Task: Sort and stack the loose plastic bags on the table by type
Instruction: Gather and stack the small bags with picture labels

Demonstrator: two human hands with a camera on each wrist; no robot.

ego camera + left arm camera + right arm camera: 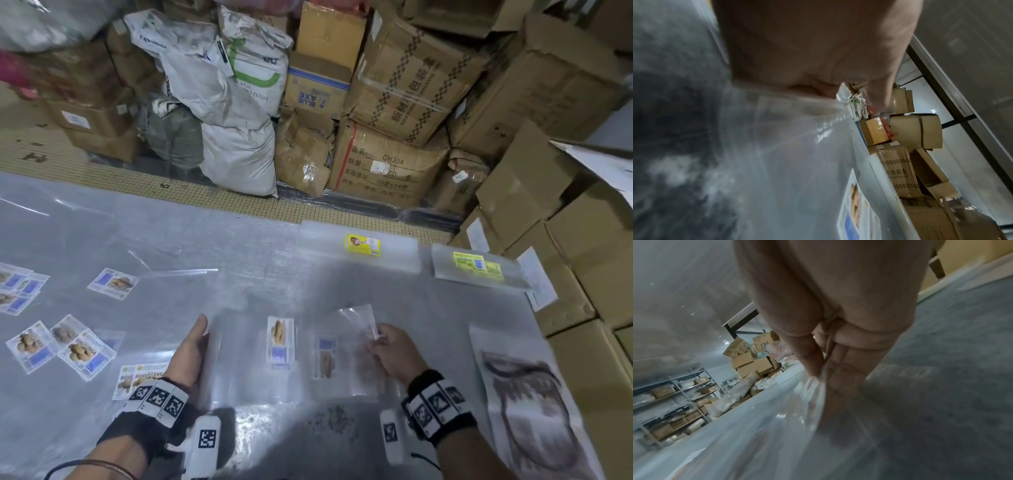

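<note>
A flat stack of clear bags (253, 359) with a biscuit label (281, 342) lies in front of me on the plastic-covered table (205, 240). My left hand (195, 337) lies with straight fingers against the stack's left edge; in the left wrist view the palm (818, 48) meets the clear film (797, 129). My right hand (376, 339) pinches one clear labelled bag (346, 356) by its right edge, just right of the stack. In the right wrist view, thumb and fingers (840, 369) close on that film (777, 418).
Loose blue-labelled biscuit bags (78, 349) lie scattered at the left. Two sorted stacks sit at the far right: a yellow-label stack (363, 245) and a green-label stack (478, 265). A large printed bag (527, 404) lies at the right. Cardboard boxes (582, 240) and sacks (236, 102) surround the table.
</note>
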